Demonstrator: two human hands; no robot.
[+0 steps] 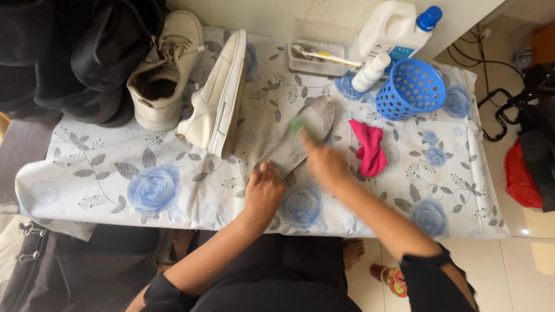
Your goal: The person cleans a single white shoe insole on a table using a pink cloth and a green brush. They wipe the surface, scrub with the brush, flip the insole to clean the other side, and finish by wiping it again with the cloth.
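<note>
Insole [300, 138], grey and worn, lying flat on the flower-printed tablecloth [115, 173] with its heel end toward the person and its toe end pointing away. The left hand [263, 193] lies fingers-down on the heel end, pinning the insole to the cloth rather than gripping it. The right hand [324, 164], blurred by motion, is closed around what appears to be a small green-tipped brush [298, 125], whose head touches the middle of the insole just beyond the pinning hand; the blur makes the tool's exact kind uncertain. Just to the right of the brushing hand lies a crumpled pink cloth [369, 149]; further off on that side stand a blue perforated basket [411, 89], a small white bottle [370, 72] and a large white jug with a blue cap [393, 29]. Beyond the insole's toe end sits a shallow tray [315, 60] holding a toothbrush. To the left of the pinning hand, one cream sneaker [217, 98] lies on its side and a second [165, 69] stands upright. The step in hand is judged to be scrubbing the insole's surface; the next stroke calls for steady downward pressure at the heel so the insole does not slide.
</note>
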